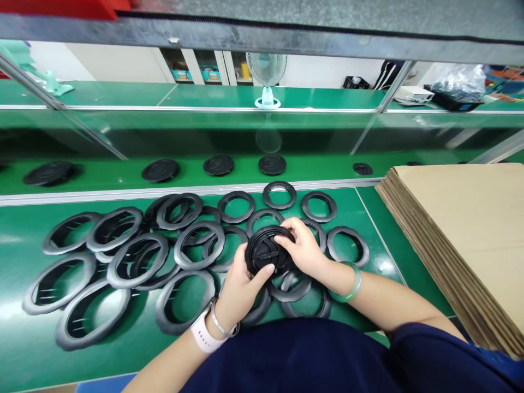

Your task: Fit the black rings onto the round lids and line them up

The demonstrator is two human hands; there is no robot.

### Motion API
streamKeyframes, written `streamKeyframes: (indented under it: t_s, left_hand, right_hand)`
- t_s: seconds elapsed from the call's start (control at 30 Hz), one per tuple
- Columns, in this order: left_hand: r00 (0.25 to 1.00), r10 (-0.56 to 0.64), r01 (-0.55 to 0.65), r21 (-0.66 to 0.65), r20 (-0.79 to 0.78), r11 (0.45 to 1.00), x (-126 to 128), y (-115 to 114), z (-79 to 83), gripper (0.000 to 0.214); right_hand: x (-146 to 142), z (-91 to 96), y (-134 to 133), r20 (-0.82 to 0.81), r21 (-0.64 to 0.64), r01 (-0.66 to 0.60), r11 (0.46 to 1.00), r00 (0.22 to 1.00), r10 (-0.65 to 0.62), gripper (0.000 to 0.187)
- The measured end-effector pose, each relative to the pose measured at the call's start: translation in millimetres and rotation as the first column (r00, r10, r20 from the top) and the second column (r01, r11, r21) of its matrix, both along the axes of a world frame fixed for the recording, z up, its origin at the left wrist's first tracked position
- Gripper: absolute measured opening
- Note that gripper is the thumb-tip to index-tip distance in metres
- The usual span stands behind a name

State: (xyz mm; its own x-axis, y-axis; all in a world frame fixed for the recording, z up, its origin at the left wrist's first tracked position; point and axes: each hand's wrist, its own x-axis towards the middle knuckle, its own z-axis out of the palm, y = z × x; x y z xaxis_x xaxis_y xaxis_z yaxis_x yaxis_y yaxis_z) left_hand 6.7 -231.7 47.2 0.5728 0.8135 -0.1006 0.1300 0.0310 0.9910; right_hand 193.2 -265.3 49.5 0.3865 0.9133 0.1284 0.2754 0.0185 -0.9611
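Observation:
A round black plastic cap [265, 252] is held between both hands above the green table [24, 349]. My left hand [241, 286] grips its lower edge, thumb on the rim. My right hand [302, 248] closes over its right side, fingers on top. Several black plastic rings [137, 261] lie spread and overlapping on the table around and under the hands. A white watch and a bangle are on my left wrist, a green bangle on my right.
A stack of flat cardboard sheets [462, 240] fills the right side. Beyond a metal rail, several black discs [160, 170] sit in a row on a green conveyor belt. A small white fan [267, 73] stands on the far shelf.

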Motion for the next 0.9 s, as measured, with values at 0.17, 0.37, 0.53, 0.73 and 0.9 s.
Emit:
streamKeyframes:
  t_s: [0.17, 0.37, 0.53, 0.73, 0.9]
  left_hand:
    - [0.989, 0.073, -0.052, 0.160, -0.131, 0.986, -0.5, 1.8, 3.1, 0.041]
    - [0.985, 0.115, -0.089, 0.198, -0.126, 0.976, -0.6, 5.3, 11.1, 0.036]
    - [0.979, 0.127, -0.088, 0.235, -0.158, 0.968, -0.3, 5.6, 8.7, 0.036]
    - [0.974, 0.137, -0.087, 0.261, -0.180, 0.961, 0.8, 4.4, 8.4, 0.036]
    - [0.970, 0.146, -0.088, 0.281, -0.192, 0.956, 0.7, 3.7, 7.0, 0.037]
  right_hand:
    - [-1.3, 7.4, -1.7, -0.024, -0.041, -0.006, 0.999, 1.000, 0.005, 0.015]
    - [3.9, 26.9, -8.6, -0.161, -0.071, -0.303, 0.950, 0.944, 0.289, 0.048]
    - [0.1, 27.0, -8.4, -0.110, -0.126, -0.225, 0.966, 0.971, 0.212, 0.042]
    - [-2.6, 24.7, -10.4, -0.051, -0.153, -0.191, 0.970, 0.981, 0.185, 0.039]
    - [0.1, 24.7, -11.1, -0.025, -0.131, -0.208, 0.969, 0.978, 0.206, 0.040]
